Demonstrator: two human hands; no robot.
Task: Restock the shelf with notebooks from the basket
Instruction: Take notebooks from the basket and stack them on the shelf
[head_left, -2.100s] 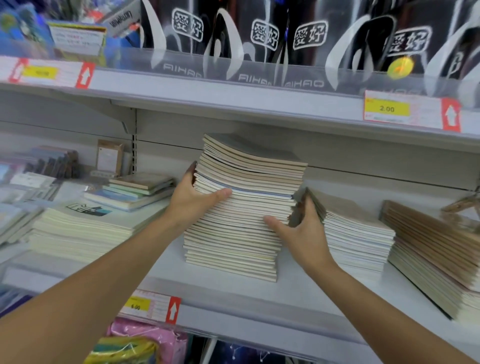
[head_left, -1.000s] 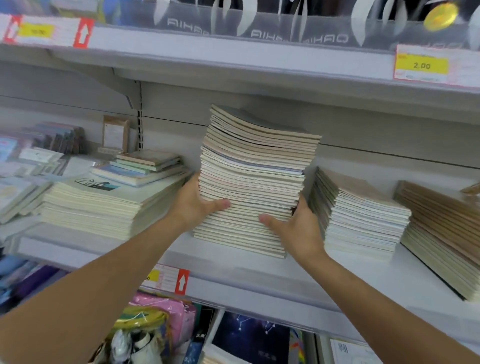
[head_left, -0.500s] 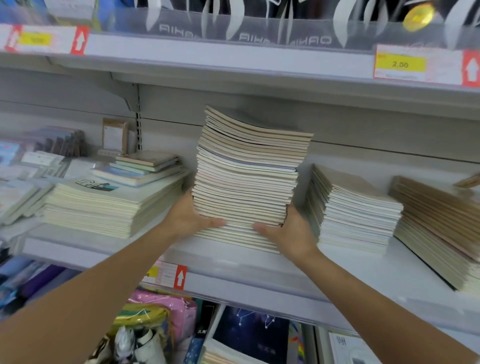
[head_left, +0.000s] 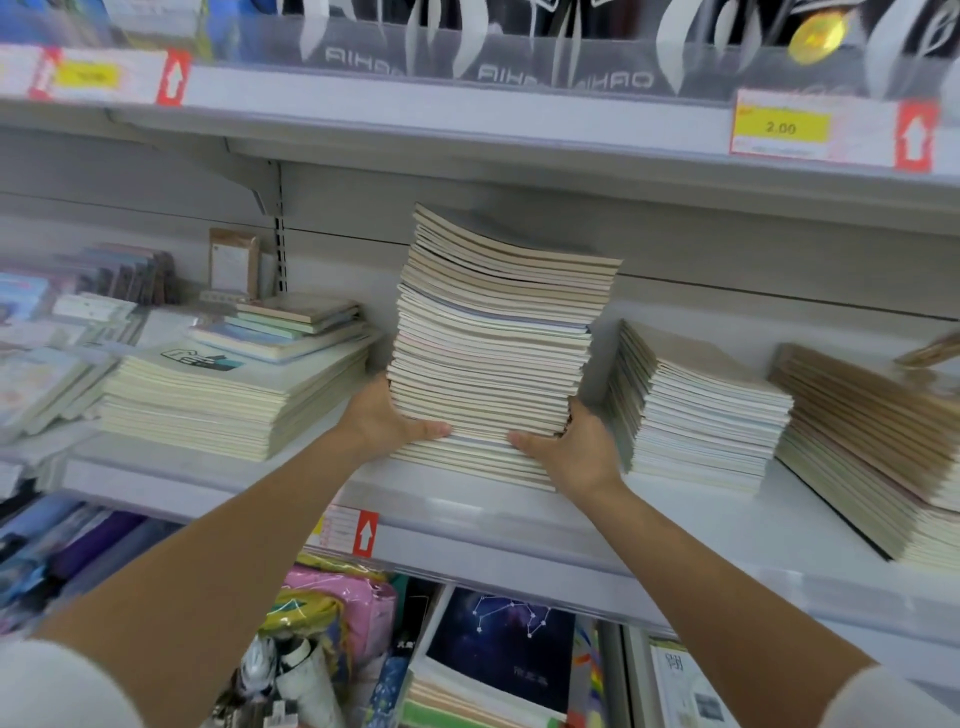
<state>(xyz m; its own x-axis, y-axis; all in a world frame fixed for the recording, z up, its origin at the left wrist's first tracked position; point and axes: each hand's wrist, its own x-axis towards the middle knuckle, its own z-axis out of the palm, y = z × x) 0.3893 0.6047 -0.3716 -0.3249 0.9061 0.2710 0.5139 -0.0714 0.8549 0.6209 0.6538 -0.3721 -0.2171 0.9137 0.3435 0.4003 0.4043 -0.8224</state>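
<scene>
Both hands are on the tall stack of notebooks, mid-shelf. The left hand clasps its left side low down, thumb across the front edges, and the right hand mirrors it on the right. A few notebooks lie below the thumbs. There's a shorter pile just right, a brown pile beyond, a wide pile left.

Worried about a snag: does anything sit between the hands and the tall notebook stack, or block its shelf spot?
Nothing visible does: left hand and right hand grip the tall stack of cream notebooks, standing on the white shelf.
</scene>
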